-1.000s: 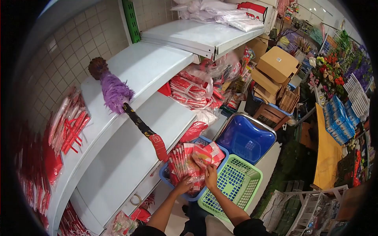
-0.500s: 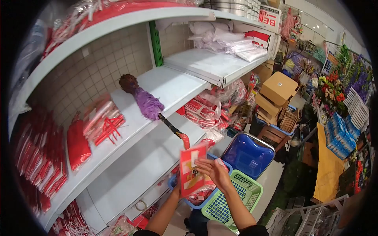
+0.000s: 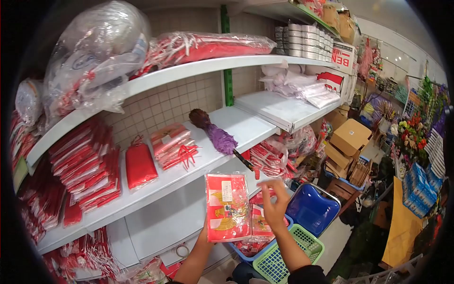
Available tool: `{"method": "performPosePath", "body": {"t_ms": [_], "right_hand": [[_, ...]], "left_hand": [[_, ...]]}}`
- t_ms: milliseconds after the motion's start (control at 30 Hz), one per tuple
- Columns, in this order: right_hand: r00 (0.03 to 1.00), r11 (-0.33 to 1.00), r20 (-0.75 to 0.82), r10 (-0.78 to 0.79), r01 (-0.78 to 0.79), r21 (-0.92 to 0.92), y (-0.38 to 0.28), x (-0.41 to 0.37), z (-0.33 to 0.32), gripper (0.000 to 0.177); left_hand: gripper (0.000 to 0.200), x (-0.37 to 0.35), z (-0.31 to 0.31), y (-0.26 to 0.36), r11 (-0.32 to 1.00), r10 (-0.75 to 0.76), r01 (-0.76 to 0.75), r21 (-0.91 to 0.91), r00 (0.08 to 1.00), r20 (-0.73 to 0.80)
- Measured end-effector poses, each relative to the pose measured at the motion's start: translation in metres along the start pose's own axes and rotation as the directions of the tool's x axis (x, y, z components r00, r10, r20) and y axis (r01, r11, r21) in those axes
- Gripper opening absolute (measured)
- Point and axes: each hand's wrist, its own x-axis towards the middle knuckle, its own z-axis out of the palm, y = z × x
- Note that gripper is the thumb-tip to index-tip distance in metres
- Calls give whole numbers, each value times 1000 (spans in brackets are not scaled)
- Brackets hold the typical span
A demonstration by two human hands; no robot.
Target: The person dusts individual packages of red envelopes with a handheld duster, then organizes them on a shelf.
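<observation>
A flat red packet [image 3: 227,206] in clear plastic, with a gold emblem and a white label, stands upright before me. My left hand [image 3: 205,236] is closed on its lower left edge, the fingers mostly hidden behind it. Beside it, a similar red packet with a gold emblem [image 3: 261,221] shows partly behind my right wrist. My right hand [image 3: 276,203] is raised to the right of the packets, fingers bent and thumb apart, holding nothing. Below the hands is a blue basket [image 3: 290,221] containing red packets, next to a green basket [image 3: 309,255].
A purple feather duster [image 3: 221,138] lies on the middle shelf [image 3: 170,177], its handle over the front edge. Stacks of red packets [image 3: 85,163] fill the shelf's left side. A blue lidded bin [image 3: 314,206] and cardboard boxes [image 3: 350,137] stand to the right.
My view has swung left and up, showing more of the upper shelf. My right hand has come off the packet's face, and the packet now faces me more squarely.
</observation>
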Motion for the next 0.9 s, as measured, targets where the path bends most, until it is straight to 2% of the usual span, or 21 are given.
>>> {"method": "performPosePath", "body": {"t_ms": [33,100,167,267,367,400,500,533,567,633,700,767,833,900], "right_hand": [[992,993,-41,-117,116,-35,-6,18,5,5],[965,954,6,-261,259,-151,-21,54,20,9],[942,895,100,-320,335,-296,-17,78,45,22],[926,781,371,-73,284,-556,5,96,85,37],[890,785,427,157,150,-601,34,87,113,46],[894,762,419,160,158,-628,42,82,116,48],[947,865,290,138,27,-501,66,52,112,46],[950,909,253,185,-67,-411,64,40,105,45],[946,937,223,235,-159,-312,58,25,96,44],[970,979,139,199,-202,8,52,-10,85,43],[811,838,340,476,-536,104,45,-47,67,41],[879,917,360,313,-378,126,40,-84,50,34],[867,939,461,191,-298,171,25,-111,27,27],[812,984,558,172,-163,-66,18,-126,0,24]], "left_hand": [[64,-6,6,7,1000,26,-26,-2,1000,5],[64,-16,16,19,995,97,-97,-6,995,-2],[64,-21,25,30,986,165,-165,-14,986,-8],[65,-25,32,43,964,264,-264,-32,964,-22],[65,-30,33,50,939,338,-339,-55,941,-35],[66,-32,33,52,931,360,-362,-55,932,-42],[66,-38,33,62,917,393,-395,-62,919,-41],[66,-40,33,65,915,398,-400,-56,917,-40],[67,-41,33,70,916,396,-397,-53,918,-39],[67,-43,32,75,919,390,-391,-42,920,-34],[67,-44,32,81,927,372,-373,-43,928,-32],[68,-41,35,85,937,345,-346,-42,938,-24],[68,-38,41,87,950,308,-308,-45,951,-13],[69,-33,46,90,959,277,-277,-63,961,-7]]}}
